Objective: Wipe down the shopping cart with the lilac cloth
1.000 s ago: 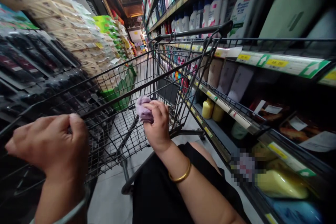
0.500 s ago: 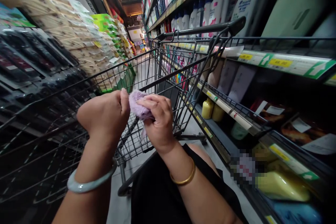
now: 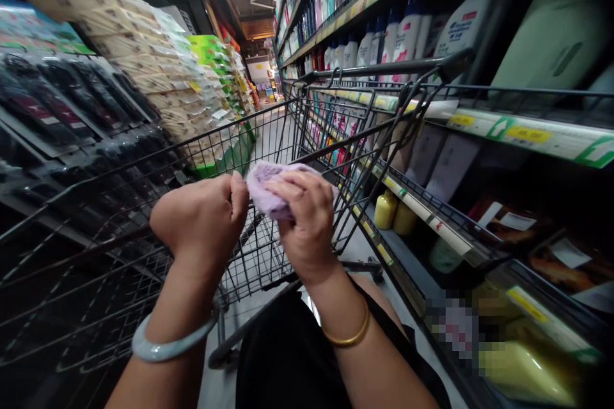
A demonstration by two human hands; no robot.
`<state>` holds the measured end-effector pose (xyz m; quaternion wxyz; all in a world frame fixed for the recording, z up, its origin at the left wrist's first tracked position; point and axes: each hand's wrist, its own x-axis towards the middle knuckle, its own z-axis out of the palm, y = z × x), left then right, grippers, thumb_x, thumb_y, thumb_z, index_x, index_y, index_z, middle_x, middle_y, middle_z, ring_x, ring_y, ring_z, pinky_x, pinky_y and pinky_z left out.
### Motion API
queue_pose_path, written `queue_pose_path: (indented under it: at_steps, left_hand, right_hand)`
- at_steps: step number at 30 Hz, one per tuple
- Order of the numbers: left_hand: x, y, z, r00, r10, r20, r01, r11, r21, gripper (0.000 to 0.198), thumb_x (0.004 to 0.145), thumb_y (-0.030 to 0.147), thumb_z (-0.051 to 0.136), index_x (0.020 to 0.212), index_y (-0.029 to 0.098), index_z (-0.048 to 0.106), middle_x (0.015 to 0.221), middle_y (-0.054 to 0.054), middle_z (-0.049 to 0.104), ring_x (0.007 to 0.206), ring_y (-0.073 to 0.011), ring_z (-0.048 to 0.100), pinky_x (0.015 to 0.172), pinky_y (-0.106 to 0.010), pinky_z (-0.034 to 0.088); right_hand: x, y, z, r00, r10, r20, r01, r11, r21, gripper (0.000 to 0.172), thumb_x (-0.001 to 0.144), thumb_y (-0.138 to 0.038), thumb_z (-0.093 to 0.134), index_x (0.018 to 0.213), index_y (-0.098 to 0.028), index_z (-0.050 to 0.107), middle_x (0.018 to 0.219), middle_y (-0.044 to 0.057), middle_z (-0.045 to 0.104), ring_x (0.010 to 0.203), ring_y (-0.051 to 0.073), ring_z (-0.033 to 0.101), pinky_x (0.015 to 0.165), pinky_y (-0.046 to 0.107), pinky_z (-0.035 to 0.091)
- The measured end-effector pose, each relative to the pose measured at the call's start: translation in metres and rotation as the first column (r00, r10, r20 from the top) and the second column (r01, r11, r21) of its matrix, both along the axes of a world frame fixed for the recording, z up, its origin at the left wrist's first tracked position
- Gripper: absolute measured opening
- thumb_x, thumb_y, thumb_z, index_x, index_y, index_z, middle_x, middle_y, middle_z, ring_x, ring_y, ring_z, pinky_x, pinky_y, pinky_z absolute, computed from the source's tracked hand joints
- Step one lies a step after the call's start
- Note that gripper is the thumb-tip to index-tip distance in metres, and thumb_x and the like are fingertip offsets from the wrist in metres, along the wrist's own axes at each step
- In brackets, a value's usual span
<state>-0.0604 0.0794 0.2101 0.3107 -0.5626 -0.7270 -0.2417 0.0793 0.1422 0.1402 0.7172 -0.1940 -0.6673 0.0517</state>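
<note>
A fluffy lilac cloth (image 3: 268,188) is bunched in my right hand (image 3: 307,220), its fingers wrapped round it. The cloth looks spread wider at the top, partly behind the fingers. Just left of it, my left hand (image 3: 204,214) is closed with the thumb side against or very near the cloth's edge; whether it pinches the cloth or something else is hidden. Both hands are over a black wire shopping cart (image 3: 259,262).
Shelves (image 3: 527,131) of shampoo bottles (image 3: 407,32) and yellow bottles (image 3: 385,209) line the right. Stacked tan packages (image 3: 129,57) and hanging dark packets (image 3: 57,102) stand at the left. The cart's handle (image 3: 393,69) reaches toward the right shelf.
The lilac cloth has spread wider around my right hand. Both hands appear slightly further right and lower, while the whole view has shifted a little.
</note>
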Motion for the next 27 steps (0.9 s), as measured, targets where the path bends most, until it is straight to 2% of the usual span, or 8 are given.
queue_pose_path:
  at_steps: [4, 7, 11, 14, 16, 20, 24, 27]
  left_hand:
    - [0.004, -0.001, 0.0, 0.986, 0.084, -0.143, -0.079, 0.996, 0.043, 0.058, 0.11, 0.045, 0.027, 0.061, 0.022, 0.047, 0.062, -0.006, 0.059, 0.053, -0.0179, 0.032, 0.062, -0.038, 0.012]
    - [0.007, 0.0, -0.002, 0.985, 0.1, -0.141, -0.09, 0.993, 0.071, 0.059, 0.11, 0.044, 0.029, 0.06, 0.022, 0.049, 0.06, -0.006, 0.058, 0.053, -0.0183, 0.035, 0.062, -0.038, 0.012]
    - [0.007, 0.002, -0.004, 0.988, 0.1, -0.119, -0.094, 0.994, 0.062, 0.059, 0.11, 0.042, 0.03, 0.061, 0.022, 0.056, 0.061, -0.006, 0.06, 0.055, -0.0191, 0.042, 0.063, -0.039, 0.013]
    - [0.007, 0.0, -0.003, 0.988, 0.096, -0.123, -0.09, 0.994, 0.055, 0.06, 0.111, 0.044, 0.03, 0.064, 0.022, 0.06, 0.064, -0.007, 0.063, 0.058, -0.0202, 0.048, 0.064, -0.039, 0.015]
    - [0.007, -0.001, -0.003, 0.988, 0.098, -0.118, -0.093, 0.995, 0.043, 0.061, 0.112, 0.045, 0.028, 0.066, 0.022, 0.061, 0.067, -0.008, 0.066, 0.06, -0.0209, 0.051, 0.064, -0.04, 0.015]
    - [0.008, -0.001, -0.005, 0.99, 0.102, -0.101, -0.098, 0.994, 0.047, 0.062, 0.112, 0.045, 0.029, 0.067, 0.021, 0.064, 0.072, -0.009, 0.069, 0.065, -0.0217, 0.056, 0.066, -0.039, 0.018]
    - [0.006, 0.003, -0.007, 0.993, 0.092, -0.07, -0.086, 0.993, 0.082, 0.06, 0.112, 0.043, 0.031, 0.066, 0.02, 0.063, 0.069, -0.008, 0.066, 0.065, -0.0214, 0.054, 0.067, -0.039, 0.018]
    - [0.003, 0.005, -0.008, 0.994, 0.062, -0.085, -0.051, 0.991, 0.12, 0.06, 0.111, 0.042, 0.032, 0.064, 0.02, 0.061, 0.064, -0.008, 0.062, 0.061, -0.0203, 0.051, 0.067, -0.039, 0.018]
  right_hand:
    - [0.028, 0.035, -0.011, 0.941, -0.201, -0.273, 0.177, 0.978, -0.111, 0.039, 0.091, -0.01, 0.058, 0.124, -0.031, 0.065, 0.126, 0.006, 0.066, 0.125, 0.023, 0.066, 0.116, 0.05, 0.055]
    - [0.041, 0.049, -0.013, 0.89, -0.309, -0.336, 0.253, 0.946, -0.201, 0.042, 0.088, -0.011, 0.058, 0.126, -0.028, 0.062, 0.125, 0.008, 0.065, 0.123, 0.025, 0.065, 0.115, 0.055, 0.055]
    - [0.025, 0.022, -0.006, 0.981, -0.141, -0.133, 0.131, 0.988, -0.078, 0.043, 0.086, -0.009, 0.058, 0.124, -0.029, 0.062, 0.123, 0.008, 0.068, 0.123, 0.025, 0.067, 0.112, 0.051, 0.058]
    - [0.018, 0.009, -0.007, 1.0, -0.016, -0.003, 0.016, 1.0, -0.008, 0.044, 0.085, -0.008, 0.058, 0.122, -0.031, 0.063, 0.12, 0.006, 0.068, 0.122, 0.024, 0.067, 0.114, 0.05, 0.056]
    - [0.025, 0.019, -0.014, 0.991, -0.033, -0.128, 0.024, 0.997, -0.073, 0.043, 0.086, -0.01, 0.057, 0.123, -0.03, 0.061, 0.122, 0.006, 0.065, 0.123, 0.024, 0.066, 0.117, 0.052, 0.052]
    - [0.042, 0.049, -0.03, 0.885, -0.194, -0.422, 0.073, 0.955, -0.286, 0.043, 0.085, -0.017, 0.06, 0.126, -0.027, 0.054, 0.121, 0.005, 0.058, 0.117, 0.023, 0.063, 0.118, 0.054, 0.049]
    - [0.022, 0.027, -0.035, 0.939, -0.177, -0.296, 0.084, 0.95, -0.302, 0.038, 0.083, -0.015, 0.062, 0.119, -0.026, 0.058, 0.117, 0.006, 0.062, 0.112, 0.023, 0.064, 0.109, 0.046, 0.054]
    - [-0.001, -0.004, -0.034, 0.994, -0.06, -0.092, 0.045, 0.986, -0.163, 0.034, 0.083, -0.008, 0.06, 0.111, -0.027, 0.062, 0.111, 0.005, 0.066, 0.112, 0.024, 0.065, 0.107, 0.044, 0.053]
